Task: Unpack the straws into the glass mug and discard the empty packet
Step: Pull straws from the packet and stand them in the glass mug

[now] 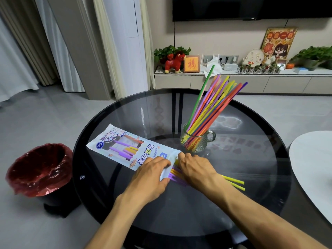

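As both hands' grip pinches packet (133, 151) mouth, straws (233, 182) overhanging, bin (38, 169) beside table (179, 212) edge

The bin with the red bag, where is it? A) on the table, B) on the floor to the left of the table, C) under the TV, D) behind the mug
B: the bin with the red bag stands on the grey floor, left of the round glass table, near the packet end.
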The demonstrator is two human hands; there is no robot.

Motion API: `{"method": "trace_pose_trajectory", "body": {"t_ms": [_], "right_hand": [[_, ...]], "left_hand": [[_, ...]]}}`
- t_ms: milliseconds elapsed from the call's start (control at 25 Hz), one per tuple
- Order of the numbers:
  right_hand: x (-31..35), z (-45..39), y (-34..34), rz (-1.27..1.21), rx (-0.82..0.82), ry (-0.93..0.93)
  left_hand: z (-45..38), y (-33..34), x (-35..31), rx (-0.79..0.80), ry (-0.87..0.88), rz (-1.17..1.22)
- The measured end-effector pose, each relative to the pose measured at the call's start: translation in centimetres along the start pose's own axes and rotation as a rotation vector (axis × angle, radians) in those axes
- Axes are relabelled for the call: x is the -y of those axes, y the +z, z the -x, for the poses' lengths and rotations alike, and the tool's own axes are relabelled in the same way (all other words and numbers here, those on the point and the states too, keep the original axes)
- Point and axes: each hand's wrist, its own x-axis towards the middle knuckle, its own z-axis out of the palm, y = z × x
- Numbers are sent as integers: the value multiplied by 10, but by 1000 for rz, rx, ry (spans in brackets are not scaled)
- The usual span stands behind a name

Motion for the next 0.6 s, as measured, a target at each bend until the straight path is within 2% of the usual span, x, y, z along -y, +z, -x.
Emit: {"method": "trace_pose_trajectory", "body": {"t_ms": [200, 400, 600], "right_hand": [[-12, 10, -10, 117, 81, -68], [-80, 26, -39, -51, 312, 2], [-149, 64, -64, -191, 276, 94]], "left_hand": [[-1, 0, 6, -36, -100, -91], [-10, 6, 17, -10, -253, -149], [-20, 10, 20, 8, -260, -88]]}}
